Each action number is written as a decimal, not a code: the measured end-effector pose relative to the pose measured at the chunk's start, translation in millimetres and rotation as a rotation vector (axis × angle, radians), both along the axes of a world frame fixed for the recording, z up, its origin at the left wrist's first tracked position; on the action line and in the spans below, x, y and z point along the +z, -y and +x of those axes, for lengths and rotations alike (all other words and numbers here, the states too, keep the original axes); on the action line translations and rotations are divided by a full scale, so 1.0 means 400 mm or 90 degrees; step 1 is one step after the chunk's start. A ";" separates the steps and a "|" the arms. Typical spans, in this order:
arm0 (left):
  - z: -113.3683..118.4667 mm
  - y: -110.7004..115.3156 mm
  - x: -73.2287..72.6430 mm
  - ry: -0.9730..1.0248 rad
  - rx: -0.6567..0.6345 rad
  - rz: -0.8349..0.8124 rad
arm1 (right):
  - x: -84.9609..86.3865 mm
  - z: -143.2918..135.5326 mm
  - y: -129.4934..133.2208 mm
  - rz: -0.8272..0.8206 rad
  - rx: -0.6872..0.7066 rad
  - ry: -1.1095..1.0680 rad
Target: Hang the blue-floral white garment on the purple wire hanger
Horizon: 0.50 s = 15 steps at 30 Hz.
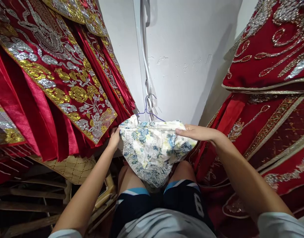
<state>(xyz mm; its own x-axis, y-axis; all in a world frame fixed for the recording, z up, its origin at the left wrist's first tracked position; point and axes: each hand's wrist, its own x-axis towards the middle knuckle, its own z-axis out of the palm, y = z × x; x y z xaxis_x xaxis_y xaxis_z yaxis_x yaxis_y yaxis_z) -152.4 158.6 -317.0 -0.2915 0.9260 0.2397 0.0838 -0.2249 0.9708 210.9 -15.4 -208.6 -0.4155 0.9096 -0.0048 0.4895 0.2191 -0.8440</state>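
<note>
A white garment with a blue and yellow floral print (152,148) hangs in front of my knees, its kind not clear. Its upper edge lies over a thin purple wire hanger (146,105), whose hook and shoulders show above the cloth. At the left end of that edge, my left hand (114,137) pinches the fabric. My right hand (193,132) grips the right end, thumb on the front and fingers behind the cloth. Between the two hands the top edge is held stretched out.
Red embroidered garments with gold and silver sequins (77,82) hang close on the left. More red beaded garments (265,66) hang on the right. A white wall (179,66) with a cable stands ahead. Wooden chair slats (30,193) sit low at the left.
</note>
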 end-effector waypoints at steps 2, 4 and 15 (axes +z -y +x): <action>0.004 -0.004 -0.028 0.046 0.021 -0.016 | -0.011 -0.023 -0.011 -0.003 -0.014 -0.148; 0.012 0.002 -0.056 0.101 0.039 -0.021 | -0.038 -0.049 -0.029 -0.007 -0.058 -0.315; 0.090 0.072 -0.087 0.538 -0.093 -0.132 | -0.121 -0.139 -0.071 -0.090 -0.179 -0.737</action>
